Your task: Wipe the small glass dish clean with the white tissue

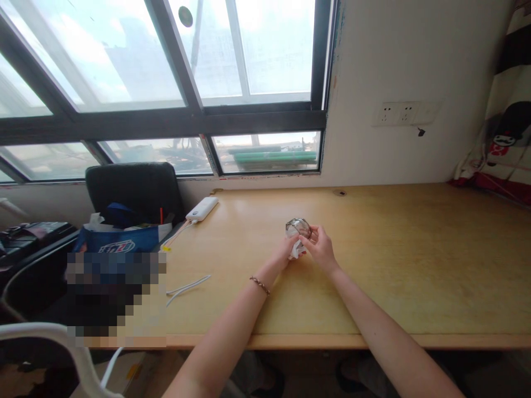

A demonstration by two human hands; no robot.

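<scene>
Over the middle of the wooden table [398, 265], both hands meet around a small rounded, clear object with a dark patterned rim [298, 226]. My left hand [289, 249] holds it from the left and below, together with a crumpled white tissue or cloth [296, 250]. On the right side, my right hand [318, 243] has its fingers bent against the object's edge, thumb toward the front. A beaded bracelet is on my left wrist. The exact kind of object is too small to tell.
A white power bank [202, 209] with a cable lies at the table's back left. Another white cable [188, 285] rests nearer. Left of the table are a black chair [135, 188] and a blue bag [120, 239]. A white curved tube [45, 330] crosses the lower left.
</scene>
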